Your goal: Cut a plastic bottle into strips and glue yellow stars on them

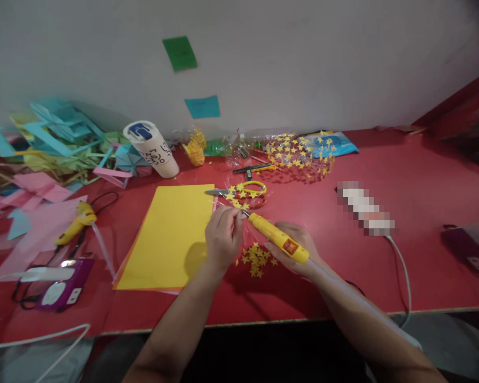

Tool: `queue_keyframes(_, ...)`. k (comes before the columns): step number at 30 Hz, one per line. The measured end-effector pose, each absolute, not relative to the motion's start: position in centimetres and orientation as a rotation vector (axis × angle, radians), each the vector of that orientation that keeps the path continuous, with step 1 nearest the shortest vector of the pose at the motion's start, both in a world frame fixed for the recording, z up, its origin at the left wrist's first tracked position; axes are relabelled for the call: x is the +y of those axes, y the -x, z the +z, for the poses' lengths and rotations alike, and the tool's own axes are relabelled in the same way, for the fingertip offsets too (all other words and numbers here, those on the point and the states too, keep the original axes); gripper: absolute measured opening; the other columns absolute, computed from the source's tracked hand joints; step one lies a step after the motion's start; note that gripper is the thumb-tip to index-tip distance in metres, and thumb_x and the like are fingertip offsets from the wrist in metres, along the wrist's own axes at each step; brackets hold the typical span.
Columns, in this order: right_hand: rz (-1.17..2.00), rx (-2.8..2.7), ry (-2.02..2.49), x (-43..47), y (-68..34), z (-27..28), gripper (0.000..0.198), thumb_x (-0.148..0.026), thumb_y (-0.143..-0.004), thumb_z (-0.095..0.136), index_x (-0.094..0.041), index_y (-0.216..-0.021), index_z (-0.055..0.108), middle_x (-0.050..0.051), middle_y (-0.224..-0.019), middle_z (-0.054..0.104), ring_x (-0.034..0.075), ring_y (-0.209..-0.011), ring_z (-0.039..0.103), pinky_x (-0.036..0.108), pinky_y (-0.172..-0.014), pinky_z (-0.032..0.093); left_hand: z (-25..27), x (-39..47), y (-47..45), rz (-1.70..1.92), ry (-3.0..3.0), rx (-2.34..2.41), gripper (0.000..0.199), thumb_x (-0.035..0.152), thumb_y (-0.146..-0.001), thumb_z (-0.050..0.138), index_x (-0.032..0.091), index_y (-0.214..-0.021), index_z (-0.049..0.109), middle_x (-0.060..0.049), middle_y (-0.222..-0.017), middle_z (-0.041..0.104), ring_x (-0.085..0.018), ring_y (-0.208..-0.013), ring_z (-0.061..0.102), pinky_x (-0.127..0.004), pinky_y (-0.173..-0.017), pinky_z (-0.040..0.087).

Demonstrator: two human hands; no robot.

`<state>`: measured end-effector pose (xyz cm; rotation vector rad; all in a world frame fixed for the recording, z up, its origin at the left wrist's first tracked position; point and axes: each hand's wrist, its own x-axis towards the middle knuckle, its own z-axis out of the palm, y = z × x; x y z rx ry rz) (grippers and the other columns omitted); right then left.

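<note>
My left hand (223, 234) is closed in a pinch at the lower edge of a clear plastic piece (239, 198) dotted with yellow stars. My right hand (297, 242) grips a yellow hot glue gun (277, 236) with an orange switch; its metal tip points at my left fingertips. Behind the plastic lie scissors (259, 187) with yellow and red handles. Below, between my hands, is a small heap of loose yellow stars (258, 259) on the red table (383, 276). A stack of yellow paper (163, 239) lies left of my left hand.
A white cup (154, 149) stands by a pile of folded coloured paper (72, 138). Star-covered clear plastic (299, 151) lies along the wall. Another yellow glue gun (75, 223) and a purple power strip (64, 284) are left. A blurred-out object (365, 207) with a white cable lies right.
</note>
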<state>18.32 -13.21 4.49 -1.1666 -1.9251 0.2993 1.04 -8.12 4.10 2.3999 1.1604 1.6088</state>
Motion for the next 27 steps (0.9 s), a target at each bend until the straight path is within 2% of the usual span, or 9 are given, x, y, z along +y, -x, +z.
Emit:
queue_keyframes(5, 0.097, -1.929, 1.2, -13.2, -19.4, 4.7, 0.031, -0.028, -0.083, 0.058, -0.023, -0.057, 0.041, -0.003, -0.055, 0.043, 0.01, -0.047, 0.041, 0.024, -0.047, 0.029, 4.3, -8.2, -1.0, 1.627, -2.431, 1.112, 0.011, 0.012, -0.089, 0.049, 0.019, -0.088, 0.058, -0.005, -0.079, 0.065, -0.015, -0.076, 0.059, -0.028, -0.07, 0.047)
queue_keyframes(10, 0.058, -1.769, 1.566, -12.3, -22.9, 4.6, 0.014, -0.03, -0.085, 0.056, -0.022, -0.074, 0.051, 0.004, -0.078, 0.058, 0.015, -0.061, 0.053, 0.025, -0.053, 0.036, 4.8, -8.6, -1.3, 1.509, -2.014, 1.102, 0.012, 0.02, -0.09, 0.049, 0.02, -0.08, 0.056, -0.001, -0.073, 0.059, -0.012, -0.068, 0.056, -0.026, -0.064, 0.048)
queue_keyframes(14, 0.252, -1.951, 1.919, -11.5, -25.5, 3.8, 0.003, -0.018, -0.079, 0.057, -0.019, -0.078, 0.054, 0.006, -0.083, 0.056, 0.015, -0.059, 0.051, 0.027, -0.054, 0.035, 5.1, -8.9, -1.4, 1.309, -1.775, 1.006, 0.013, 0.024, -0.088, 0.05, 0.02, -0.077, 0.056, -0.001, -0.071, 0.059, -0.014, -0.066, 0.056, -0.027, -0.061, 0.047)
queue_keyframes(20, 0.545, -2.13, 2.084, -11.3, -27.0, 2.6, 0.027, -0.005, -0.07, 0.059, -0.013, -0.096, 0.06, 0.012, -0.101, 0.059, 0.019, -0.08, 0.06, 0.03, -0.073, 0.047, 5.4, -9.1, -1.7, 1.165, -1.606, 0.904, 0.014, 0.025, -0.085, 0.049, 0.021, -0.074, 0.056, -0.002, -0.069, 0.056, -0.013, -0.063, 0.054, -0.025, -0.053, 0.043)
queue_keyframes(24, 0.316, -2.171, 1.905, -11.8, -25.6, 4.4, 0.021, -0.009, -0.075, 0.06, -0.014, -0.096, 0.062, 0.017, -0.106, 0.064, 0.027, -0.096, 0.06, 0.04, -0.085, 0.047, 5.9, -9.4, -1.7, 1.138, -1.637, 0.922, 0.015, 0.025, -0.084, 0.049, 0.021, -0.07, 0.054, -0.002, -0.068, 0.056, -0.014, -0.064, 0.053, -0.026, -0.054, 0.043)
queue_keyframes(27, 0.286, -2.095, 1.449, -12.4, -23.0, 6.8, 0.012, -0.017, -0.088, 0.053, -0.019, -0.097, 0.061, 0.01, -0.097, 0.069, 0.022, -0.092, 0.062, 0.038, -0.083, 0.049, 6.3, -9.6, -1.6, 1.026, -1.576, 0.88, 0.017, 0.027, -0.082, 0.049, 0.021, -0.067, 0.054, 0.0, -0.063, 0.055, -0.012, -0.058, 0.049, -0.025, -0.053, 0.042)
